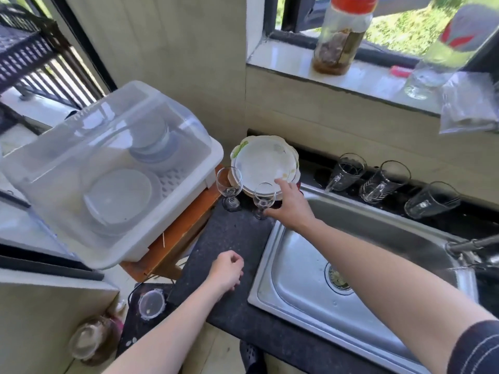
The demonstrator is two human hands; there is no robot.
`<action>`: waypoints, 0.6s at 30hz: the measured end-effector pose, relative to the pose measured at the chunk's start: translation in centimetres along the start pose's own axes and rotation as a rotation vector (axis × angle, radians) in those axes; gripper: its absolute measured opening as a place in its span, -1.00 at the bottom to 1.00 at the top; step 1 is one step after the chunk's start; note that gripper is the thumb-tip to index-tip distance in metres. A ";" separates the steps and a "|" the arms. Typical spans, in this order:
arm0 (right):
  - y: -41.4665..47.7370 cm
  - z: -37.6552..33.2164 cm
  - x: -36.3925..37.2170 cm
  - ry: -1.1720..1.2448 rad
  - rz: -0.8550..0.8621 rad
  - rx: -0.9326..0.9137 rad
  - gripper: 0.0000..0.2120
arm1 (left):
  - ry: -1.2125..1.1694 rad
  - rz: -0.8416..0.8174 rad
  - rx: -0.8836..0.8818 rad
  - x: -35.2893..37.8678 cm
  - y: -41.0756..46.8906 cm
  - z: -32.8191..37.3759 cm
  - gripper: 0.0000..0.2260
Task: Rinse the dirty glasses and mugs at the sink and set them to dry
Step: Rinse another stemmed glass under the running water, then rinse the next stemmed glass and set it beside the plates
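A white dish drainer (172, 211) with a clear domed lid (89, 147) sits on a wooden stand (186, 228) left of the dark speckled counter (232, 238). Under the lid a stack of bowls (154, 147) stands at the back and a pale plate (118, 197) lies nearer. The steel sink (297, 268) holds only water drops and its drain strainer (336, 276); the tap (472, 245) comes in from the right. At the counter's far corner is a stack of white plates (259, 163), tilted toward the wall. Two wine glasses stand upright in front of it: the left wine glass (229, 187) just beside the drainer, the right wine glass (264, 197) at the sink's corner. Behind the sink three glass mugs (386, 182) lie tilted in a row, mouths up and outward. On the window sill (283, 55) a red-lidded jar (341, 39) holds brownish contents, and a clear bottle (442, 55) stands beside a plastic bag (469, 103). A small round tub (151, 303) sits low on the left.

The right grip (291, 209) reaches over the sink's corner, forefinger straight against the plates' rim, thumb at the right wine glass's stem; whether it is grasping the glass cannot be told. The left grip (228, 271) hovers over the counter, released, fingers loosely curled, holding nothing
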State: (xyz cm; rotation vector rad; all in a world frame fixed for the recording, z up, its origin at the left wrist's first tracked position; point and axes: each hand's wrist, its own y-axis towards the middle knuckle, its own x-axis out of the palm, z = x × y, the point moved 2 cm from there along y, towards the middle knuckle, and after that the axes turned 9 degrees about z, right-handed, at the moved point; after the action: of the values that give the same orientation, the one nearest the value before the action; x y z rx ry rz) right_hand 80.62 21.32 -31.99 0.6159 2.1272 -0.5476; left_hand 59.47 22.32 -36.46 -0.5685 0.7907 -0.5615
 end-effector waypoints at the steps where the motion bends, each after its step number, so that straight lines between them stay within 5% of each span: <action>1: -1.0 0.8 -0.8 -0.009 0.028 0.001 -0.28 | 0.018 -0.010 0.026 0.5 -0.1 0.7 -0.86; 7: -10.5 10.7 -5.7 -0.061 0.111 0.096 -0.77 | 0.096 -0.178 0.186 8.2 -2.7 6.1 -0.84; 18: -31.1 32.3 -19.1 -0.091 0.454 0.616 -0.83 | 0.404 -0.499 0.478 28.7 -15.2 13.5 -0.85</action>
State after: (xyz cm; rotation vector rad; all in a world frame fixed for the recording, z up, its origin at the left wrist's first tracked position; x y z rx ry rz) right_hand 91.57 -26.07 -29.25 1.3428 1.6377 -0.9497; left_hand 82.80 -3.83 -32.80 -0.1999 0.8551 -1.3142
